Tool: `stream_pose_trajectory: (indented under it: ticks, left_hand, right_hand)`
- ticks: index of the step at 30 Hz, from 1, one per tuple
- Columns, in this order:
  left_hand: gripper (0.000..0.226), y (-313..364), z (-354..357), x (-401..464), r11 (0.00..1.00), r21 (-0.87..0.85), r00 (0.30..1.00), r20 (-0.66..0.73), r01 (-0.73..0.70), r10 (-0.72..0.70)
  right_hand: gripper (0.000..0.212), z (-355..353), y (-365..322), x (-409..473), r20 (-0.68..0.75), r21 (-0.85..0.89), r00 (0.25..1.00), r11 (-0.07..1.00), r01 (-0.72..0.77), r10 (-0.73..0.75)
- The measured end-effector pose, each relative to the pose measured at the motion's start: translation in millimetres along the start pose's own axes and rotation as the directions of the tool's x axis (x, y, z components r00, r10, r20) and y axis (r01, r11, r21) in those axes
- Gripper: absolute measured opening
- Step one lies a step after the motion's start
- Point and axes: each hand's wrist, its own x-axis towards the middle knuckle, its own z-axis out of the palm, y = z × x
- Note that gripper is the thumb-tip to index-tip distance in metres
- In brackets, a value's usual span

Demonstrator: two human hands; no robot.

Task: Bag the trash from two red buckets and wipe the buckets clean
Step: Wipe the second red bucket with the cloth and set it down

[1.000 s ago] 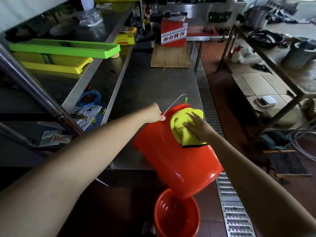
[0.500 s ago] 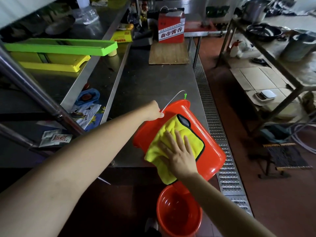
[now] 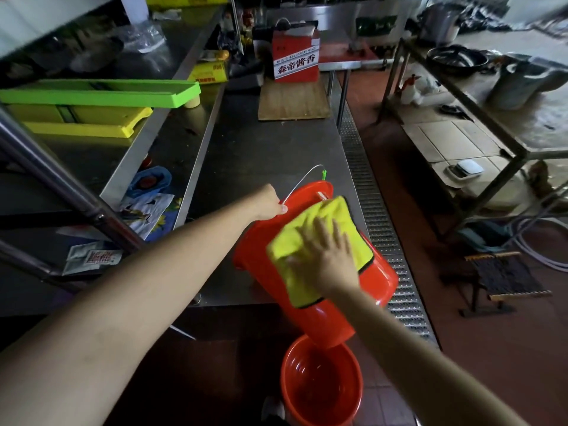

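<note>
A red bucket (image 3: 379, 273) lies tilted at the near edge of the steel table (image 3: 264, 149), its base pointing toward me. My left hand (image 3: 270, 204) grips the bucket's rim by the wire handle (image 3: 302, 179). A yellow cloth (image 3: 307, 238) is spread over the bucket's outer wall, and my right hand (image 3: 325, 256) presses flat on it with straight fingers. A second red bucket (image 3: 321, 382) stands upright on the floor just below, open and looking empty.
A wooden board (image 3: 293, 103) and a red box (image 3: 296, 56) sit at the table's far end. Green and yellow trays (image 3: 101, 93) lie on the left shelf. A floor drain grate (image 3: 365, 192) runs along the right. A low stool (image 3: 504, 278) stands further right.
My right hand slid the cloth from the bucket's rim down its side, then back up a little and to the right. The left hand kept its hold on the rim.
</note>
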Motion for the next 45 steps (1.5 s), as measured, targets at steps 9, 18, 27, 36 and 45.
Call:
stream_pose_trajectory:
  ticks: [9, 18, 27, 36, 45]
  left_hand:
    - [0.035, 3.8, 6.1, -2.7, 0.997, 0.078, 0.999, -0.042, -0.006, 0.009]
    - [0.036, 8.9, 10.0, 1.8, 1.000, 0.018, 0.997, -0.073, 0.004, -0.002]
    - [0.039, 4.4, 5.6, 6.2, 1.000, 0.026, 1.000, -0.022, 0.018, -0.017]
    - [0.045, 19.3, 7.0, 2.1, 0.999, 0.012, 0.997, -0.068, 0.045, -0.044]
    - [0.047, 22.3, -2.0, 10.8, 0.977, -0.177, 0.991, 0.087, 0.118, -0.104]
  right_hand:
    - [0.051, 3.0, 5.5, -17.3, 0.031, -0.043, 0.986, 0.985, 0.166, -0.165]
    - [0.048, -33.2, 92.8, -2.1, 0.119, 0.447, 0.972, 0.863, -0.236, 0.204]
    - [0.044, 15.5, 17.7, -73.6, -0.028, -0.208, 0.919, 0.902, 0.379, -0.393]
    - [0.042, -27.4, 120.3, -30.2, 0.069, 0.476, 0.952, 0.829, -0.293, 0.297]
    - [0.049, 24.8, 71.7, -137.4, -0.308, 0.026, 0.951, 0.998, 0.053, -0.042]
